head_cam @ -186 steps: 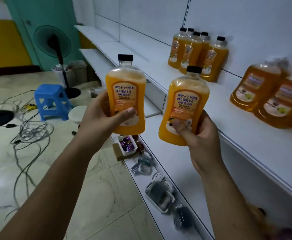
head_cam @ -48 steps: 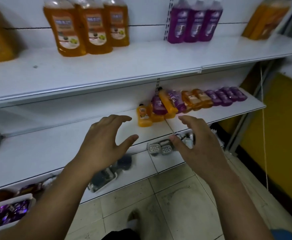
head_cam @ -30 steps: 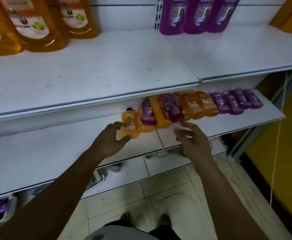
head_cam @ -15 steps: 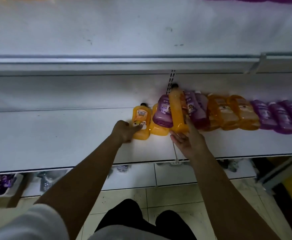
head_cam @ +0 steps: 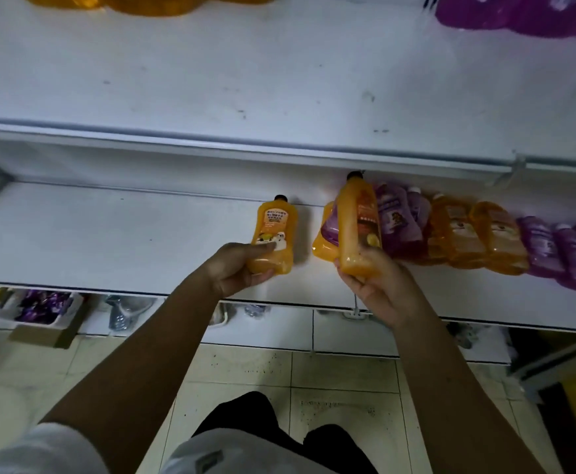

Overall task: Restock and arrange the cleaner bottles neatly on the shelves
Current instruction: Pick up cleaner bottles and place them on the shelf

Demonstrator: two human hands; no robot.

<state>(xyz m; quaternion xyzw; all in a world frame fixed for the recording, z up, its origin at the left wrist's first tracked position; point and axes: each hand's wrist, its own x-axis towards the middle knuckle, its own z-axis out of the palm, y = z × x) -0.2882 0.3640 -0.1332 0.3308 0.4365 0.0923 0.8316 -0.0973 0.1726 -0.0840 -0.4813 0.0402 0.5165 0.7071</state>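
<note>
1. Step in hand looks like pulling stock. Both hands are on orange cleaner on the middle shelf [head_cam: 108, 234].
2. Left hand [head_cam: 235, 271] has fingers and thumb curled round the base of a small orange bottle [head_cam: 274, 234], just left of the pile of bottles [head_cam: 467, 234]. Can't tell if it's lifted or lying flat.
3. Right hand [head_cam: 379, 285] is wrapped round the bottom of a taller orange bottle [head_cam: 358, 224], at the pile's left end and touching it.
4. Next move, I'd guess: lift both clear without dragging the purple bottles [head_cam: 396, 217] along, then stand them up in a row.
5. Above the pile is a scuffed white upper shelf [head_cam: 211, 80]. Below it are packets [head_cam: 40, 302], then tiled floor [head_cam: 341, 378].
</note>
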